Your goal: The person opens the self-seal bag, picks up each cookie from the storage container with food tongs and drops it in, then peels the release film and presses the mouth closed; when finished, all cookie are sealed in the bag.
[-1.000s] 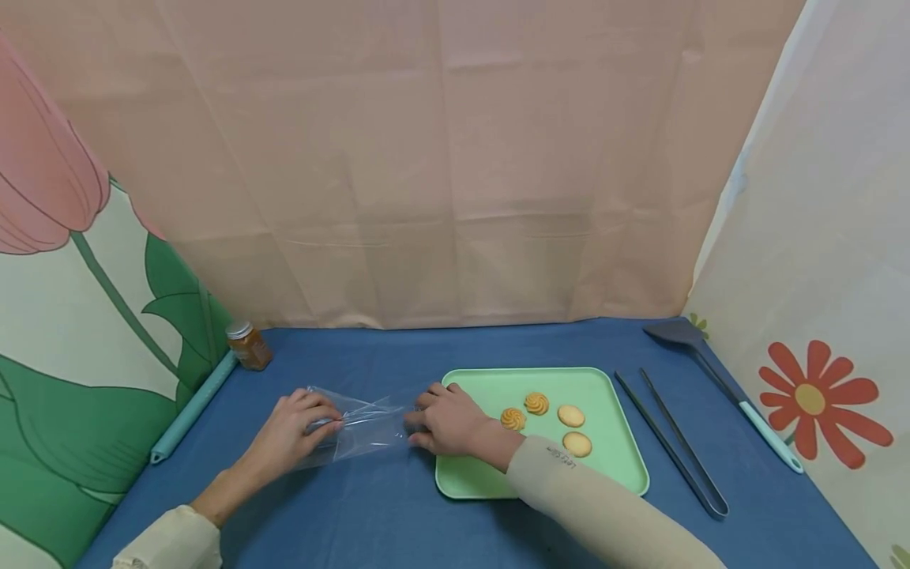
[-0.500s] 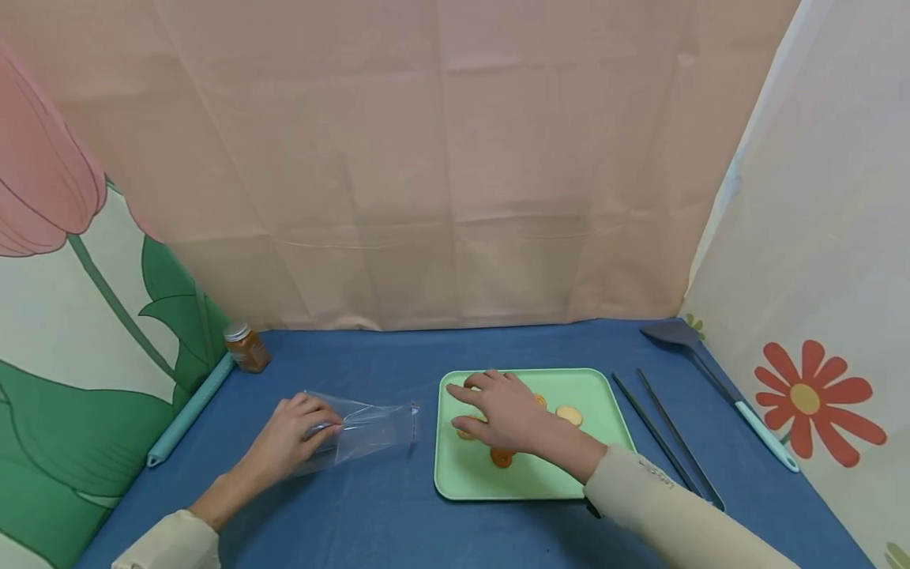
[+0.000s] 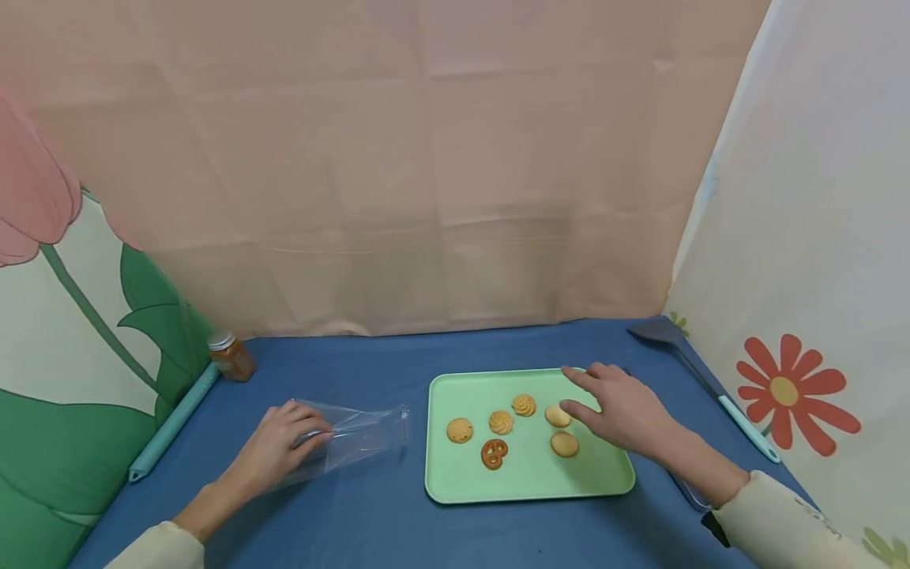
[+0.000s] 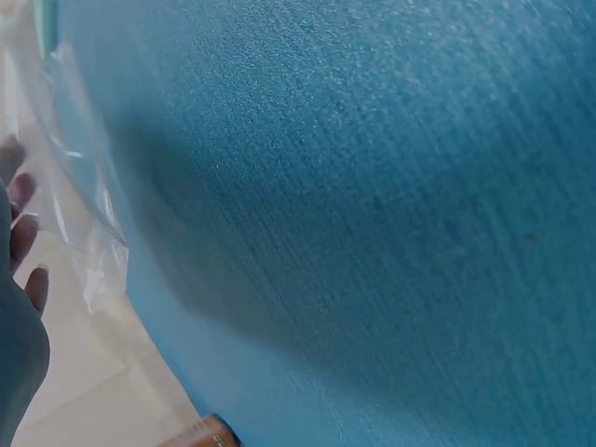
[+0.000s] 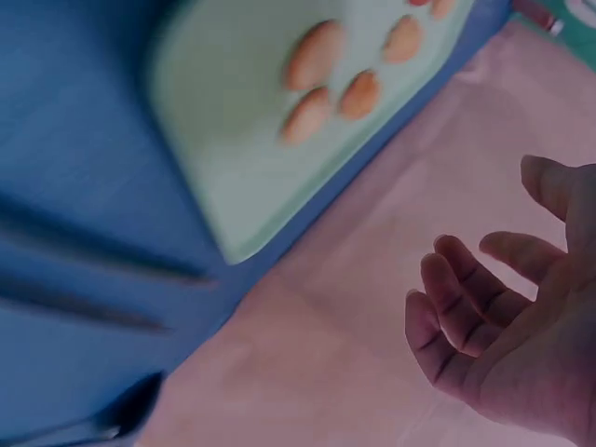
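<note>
My left hand [image 3: 284, 438] pinches one end of a clear plastic bag [image 3: 368, 433] on the left of the blue cloth; the bag's far end points toward the tray. In the left wrist view the bag [image 4: 79, 177] spreads past the fingertips. My right hand [image 3: 626, 411] holds nothing and hovers over the right edge of a light green tray [image 3: 597, 478], fingers loosely extended. On the tray lie two swirled cookies [image 3: 501, 422], two smooth oval cookies [image 3: 565, 444], a round dotted cookie [image 3: 460, 431] and a brown pretzel [image 3: 494, 454]. Tongs [image 3: 688, 490] are mostly hidden beneath the right forearm.
A spatula [image 3: 693, 367] with a dark head and pale blue handle lies along the right edge. At the back left stands a brown jar [image 3: 233, 359] with a silvery lid, beside a teal roll [image 3: 174, 423]. A beige sheet [image 3: 426, 197] hangs behind the table.
My right hand has let go of the bag's far end and swept right across the tray, uncovering the pretzel and round cookie. The left hand keeps its pinch; the head view has shifted slightly right.
</note>
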Demonstrator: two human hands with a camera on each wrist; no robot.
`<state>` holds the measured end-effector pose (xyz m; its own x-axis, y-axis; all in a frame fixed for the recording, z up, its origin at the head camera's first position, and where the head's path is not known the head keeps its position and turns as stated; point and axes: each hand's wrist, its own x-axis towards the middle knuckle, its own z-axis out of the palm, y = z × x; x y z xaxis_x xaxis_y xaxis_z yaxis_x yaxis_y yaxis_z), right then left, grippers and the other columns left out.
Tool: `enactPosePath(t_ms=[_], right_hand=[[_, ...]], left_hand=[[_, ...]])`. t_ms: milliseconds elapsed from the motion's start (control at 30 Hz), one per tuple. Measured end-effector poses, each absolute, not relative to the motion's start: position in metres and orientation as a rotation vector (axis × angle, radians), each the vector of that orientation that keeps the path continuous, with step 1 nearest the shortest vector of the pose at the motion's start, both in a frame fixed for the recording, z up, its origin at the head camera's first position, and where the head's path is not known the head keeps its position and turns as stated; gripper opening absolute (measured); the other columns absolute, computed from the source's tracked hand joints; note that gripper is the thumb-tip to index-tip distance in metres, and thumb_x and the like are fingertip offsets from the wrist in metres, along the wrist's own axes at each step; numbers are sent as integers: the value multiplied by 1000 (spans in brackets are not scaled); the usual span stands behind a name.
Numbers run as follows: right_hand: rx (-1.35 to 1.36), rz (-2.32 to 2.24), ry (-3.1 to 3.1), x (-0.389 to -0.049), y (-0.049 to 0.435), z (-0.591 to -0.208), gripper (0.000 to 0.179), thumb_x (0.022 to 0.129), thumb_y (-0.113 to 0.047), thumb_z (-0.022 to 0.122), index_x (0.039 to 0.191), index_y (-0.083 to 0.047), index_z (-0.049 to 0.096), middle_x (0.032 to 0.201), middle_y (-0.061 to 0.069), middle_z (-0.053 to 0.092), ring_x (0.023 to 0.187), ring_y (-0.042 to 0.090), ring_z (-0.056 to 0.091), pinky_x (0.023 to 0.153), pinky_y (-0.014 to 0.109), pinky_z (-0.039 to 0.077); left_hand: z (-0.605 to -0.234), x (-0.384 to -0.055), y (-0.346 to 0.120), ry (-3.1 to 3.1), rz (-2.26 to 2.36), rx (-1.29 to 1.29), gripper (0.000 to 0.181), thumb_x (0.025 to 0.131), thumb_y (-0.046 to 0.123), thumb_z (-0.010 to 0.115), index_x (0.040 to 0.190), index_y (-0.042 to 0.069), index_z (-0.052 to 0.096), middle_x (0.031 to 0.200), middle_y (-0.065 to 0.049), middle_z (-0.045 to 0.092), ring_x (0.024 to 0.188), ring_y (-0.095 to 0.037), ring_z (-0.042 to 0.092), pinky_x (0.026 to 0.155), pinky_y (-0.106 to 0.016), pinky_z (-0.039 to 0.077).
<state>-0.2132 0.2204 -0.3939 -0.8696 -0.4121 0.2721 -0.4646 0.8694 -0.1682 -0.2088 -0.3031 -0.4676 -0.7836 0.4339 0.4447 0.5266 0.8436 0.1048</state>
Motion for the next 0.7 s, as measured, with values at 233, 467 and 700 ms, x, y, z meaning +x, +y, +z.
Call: enactPosePath(t_ms=[233, 467, 700], right_hand=[[411, 395, -3002, -205, 261, -404, 64, 92, -47, 69, 143, -10, 56, 104, 13, 64, 81, 21, 59, 53, 32, 41], [182, 332, -3130, -207, 293, -426, 69, 92, -47, 69, 138, 2, 56, 122, 30, 61, 99, 40, 63, 69, 50, 53], [68, 267, -3172, -208, 314, -451, 79, 90, -50, 69, 138, 9, 50, 117, 35, 57, 88, 40, 63, 59, 46, 52]], left_hand=[[-468, -210, -304, -2640, -320, -705, 12, 85, 25, 80, 94, 31, 76, 97, 18, 68, 92, -5, 55, 73, -30, 36], [-468, -211, -303, -2598, -324, -718, 12, 84, 23, 81, 94, 28, 77, 99, 15, 70, 94, -7, 56, 73, -31, 37], [-468, -211, -302, -2599, -326, -714, 12, 85, 21, 81, 94, 28, 77, 99, 16, 69, 95, -7, 57, 73, -32, 38]])
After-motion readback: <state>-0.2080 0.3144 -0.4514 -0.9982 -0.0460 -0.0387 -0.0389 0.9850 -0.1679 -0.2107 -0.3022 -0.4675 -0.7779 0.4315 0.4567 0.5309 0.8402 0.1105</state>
